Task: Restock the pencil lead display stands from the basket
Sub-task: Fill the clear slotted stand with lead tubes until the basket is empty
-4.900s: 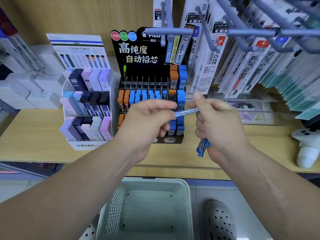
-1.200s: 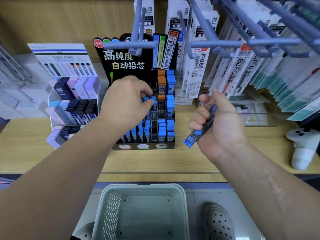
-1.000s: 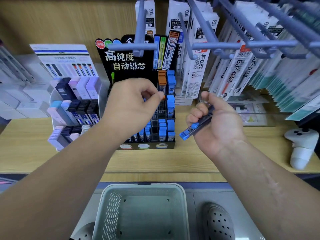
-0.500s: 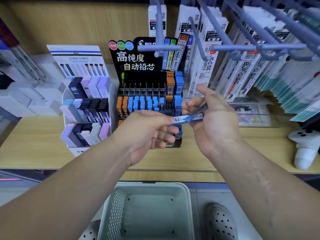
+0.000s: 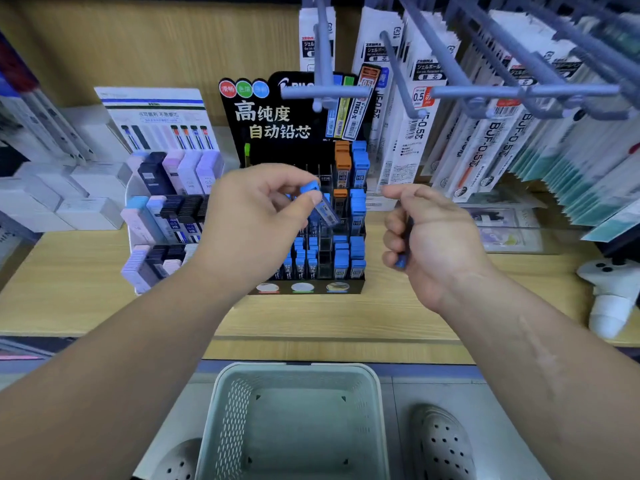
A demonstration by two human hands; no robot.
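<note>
Wooden shelf [image 5: 346, 317] restock: you are holding 1 blue-capped clear plastic lead case [image 5: 320, 206] before the black tiered display stand [image 5: 294, 150].
Your left hand [image 5: 256, 216] is pinching its cap; be steering its foot into an unfilled slot [image 5: 325, 252], right hand [image 5: 433, 237] curling round a blue-tipped spare case [image 5: 401, 262].

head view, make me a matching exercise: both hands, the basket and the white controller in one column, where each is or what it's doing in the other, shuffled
Column 1
1. left hand
2. right hand
3. basket
4. white controller

Column 2
a. on the floor, below the front edge of the wooden shelf
b. pinches a blue-capped lead case in front of the black stand
c. stands at the shelf's right end
d. grips a blue-ended case, right of the stand

Pairs: 1-b, 2-d, 3-a, 4-c
</note>
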